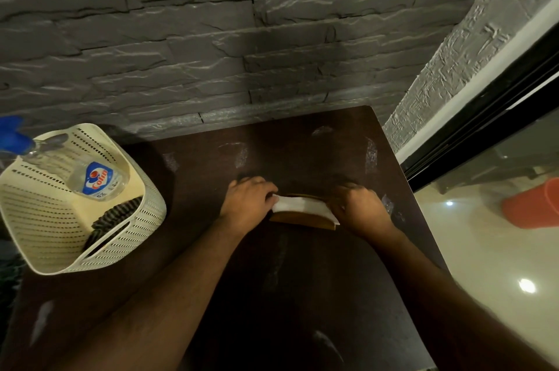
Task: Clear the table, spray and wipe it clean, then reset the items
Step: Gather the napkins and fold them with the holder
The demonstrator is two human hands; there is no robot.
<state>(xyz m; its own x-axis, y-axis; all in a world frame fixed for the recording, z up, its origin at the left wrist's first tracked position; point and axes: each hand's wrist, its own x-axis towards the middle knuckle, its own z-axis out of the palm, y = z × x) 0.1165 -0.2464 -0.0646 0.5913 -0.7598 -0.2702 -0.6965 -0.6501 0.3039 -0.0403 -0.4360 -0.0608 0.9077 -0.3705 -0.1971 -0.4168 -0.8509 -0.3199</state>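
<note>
Table (302, 295): dark brown top, set against a grey stone wall (211, 38); pale smears show on its surface.

Napkin holder (302, 219): wooden, standing near the middle of the table, a stack of white napkins (299, 206) in its slot.

Left hand (248, 201): at the left end of the napkin holder, back of the hand up, fingers curled down over the end of the napkins and gripping them. Forearm runs back toward the table's near edge.

Right hand (361, 209): at the right end of the napkin holder, back up, fingers curled around that end of the stack and holder. Forearm stretched out from the near right corner of the table.

Basket (142, 219): cream, perforated, on the left edge of the table, well apart from the napkin holder. It contains a spray bottle (96, 180), clear with a blue trigger head, lying tilted, and a dark striped cloth (115, 219).

Orange bucket (532, 204): on the pale floor, right of the table.
</note>
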